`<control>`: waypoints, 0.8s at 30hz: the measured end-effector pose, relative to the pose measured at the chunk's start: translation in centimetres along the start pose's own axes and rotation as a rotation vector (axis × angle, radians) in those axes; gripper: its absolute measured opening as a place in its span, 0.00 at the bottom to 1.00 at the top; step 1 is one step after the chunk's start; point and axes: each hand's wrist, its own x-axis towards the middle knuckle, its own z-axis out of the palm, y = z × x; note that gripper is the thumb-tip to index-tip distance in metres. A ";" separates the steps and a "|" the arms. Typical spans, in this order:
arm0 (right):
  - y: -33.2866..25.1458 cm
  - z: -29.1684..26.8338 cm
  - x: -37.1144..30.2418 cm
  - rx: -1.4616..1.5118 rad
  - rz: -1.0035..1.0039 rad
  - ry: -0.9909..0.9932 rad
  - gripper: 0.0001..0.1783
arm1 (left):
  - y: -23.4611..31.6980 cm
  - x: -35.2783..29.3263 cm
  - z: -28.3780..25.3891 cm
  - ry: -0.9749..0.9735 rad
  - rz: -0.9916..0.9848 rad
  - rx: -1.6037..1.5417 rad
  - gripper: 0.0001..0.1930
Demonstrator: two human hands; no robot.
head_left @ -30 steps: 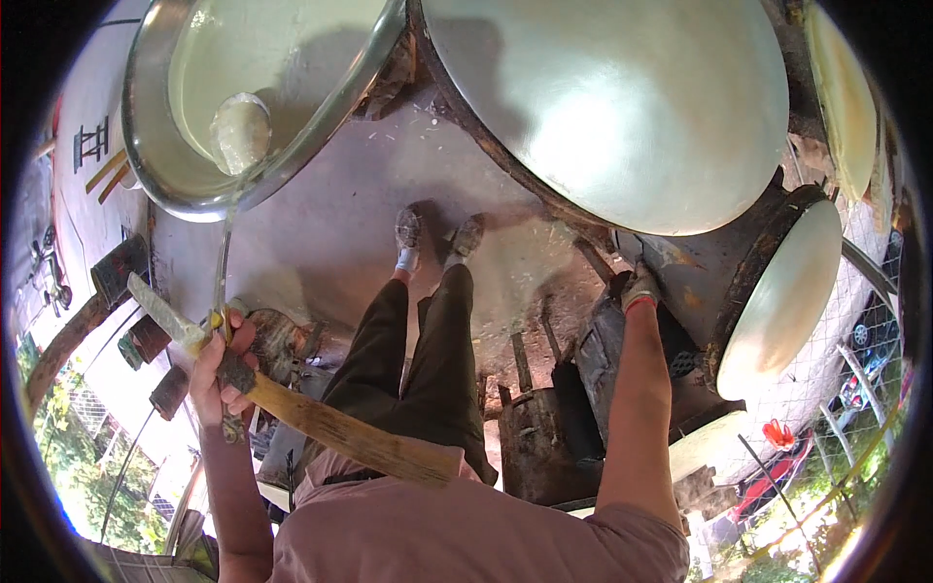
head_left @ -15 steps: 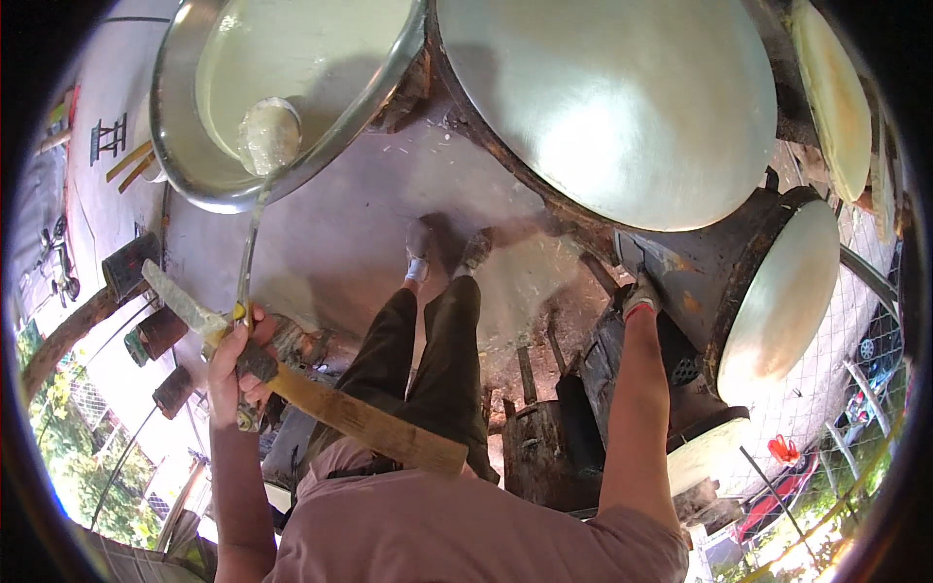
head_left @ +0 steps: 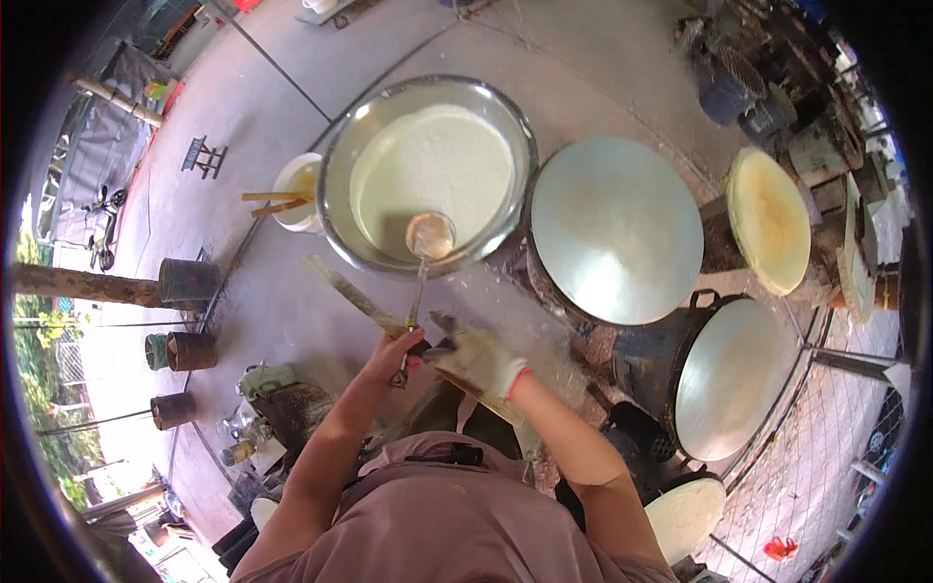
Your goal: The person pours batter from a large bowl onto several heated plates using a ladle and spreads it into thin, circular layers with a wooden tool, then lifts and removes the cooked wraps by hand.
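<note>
My left hand is closed around a metal ladle and a long flat wooden paddle, which cross in its grip. The ladle's bowl, wet with pale batter, hangs over the near rim of a large steel basin of creamy batter. My right hand, in a whitish glove with dark fingertips and a red cuff, is beside the left hand. Its fingers are spread over the paddle; whether they touch it is unclear. Part of the paddle is hidden under the glove.
Right of the basin stands a round pale griddle, with another griddle nearer me. A round yellowish sheet is at far right. A white bucket holding wooden sticks stands left of the basin. Dark cylinders line the left.
My view has shifted, so the whole basin shows. My right hand has come from the dark stove at the right to beside my left hand, which still holds ladle and paddle.
</note>
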 end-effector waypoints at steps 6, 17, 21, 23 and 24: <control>-5.4 0.8 3.7 0.132 0.084 0.220 0.25 | 4.1 1.5 -4.5 -0.324 0.030 -0.235 0.09; 4.4 -8.7 13.6 -0.406 0.766 0.168 0.22 | 9.2 17.4 -14.3 -0.259 -0.267 0.012 0.08; 7.8 -9.0 18.2 -0.377 0.878 0.215 0.19 | 11.2 22.9 -13.1 -0.233 -0.065 0.537 0.09; 9.9 -9.6 20.4 -0.293 0.917 0.022 0.20 | 10.6 26.8 -12.8 0.010 0.368 1.096 0.11; 8.2 -10.3 21.8 -0.292 0.921 0.013 0.20 | 9.7 28.8 -13.3 0.158 0.581 1.360 0.12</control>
